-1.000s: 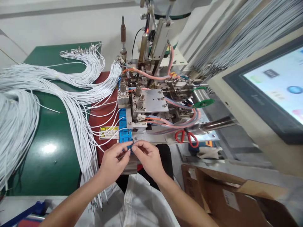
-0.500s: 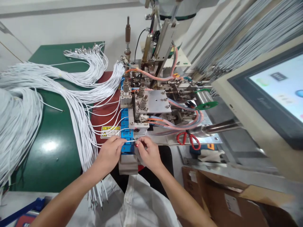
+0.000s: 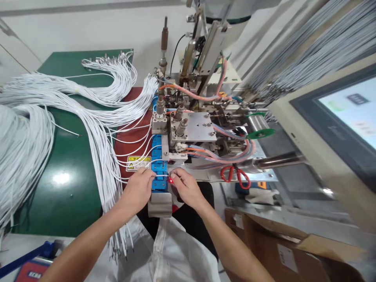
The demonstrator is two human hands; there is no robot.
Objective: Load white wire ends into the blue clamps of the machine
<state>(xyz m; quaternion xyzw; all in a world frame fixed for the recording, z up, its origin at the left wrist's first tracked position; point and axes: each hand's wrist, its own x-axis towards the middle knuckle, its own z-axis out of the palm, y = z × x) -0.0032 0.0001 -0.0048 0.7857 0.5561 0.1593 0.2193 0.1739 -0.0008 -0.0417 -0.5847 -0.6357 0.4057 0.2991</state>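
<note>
My left hand (image 3: 137, 191) rests at the left side of a blue fixture block (image 3: 159, 172) on the front of a metal machine (image 3: 190, 129), fingers curled and pinching a thin white wire (image 3: 129, 181) against it. My right hand (image 3: 185, 188) is at the block's right side, fingers pinched near a small red light (image 3: 170, 180); what it holds is too small to name. Several white wires run from the block leftward.
Large bundles of white wires (image 3: 26, 129) lie over a green table (image 3: 67, 196). Red-handled scissors (image 3: 235, 174) rest on the machine plate. A touchscreen (image 3: 346, 117) stands at right. Open cardboard boxes (image 3: 282, 243) sit lower right, a white bag (image 3: 173, 254) at the bottom.
Both hands moved forward from in front of the fixture to its two sides. A red light now shows by my right fingertips. The view shifted slightly.
</note>
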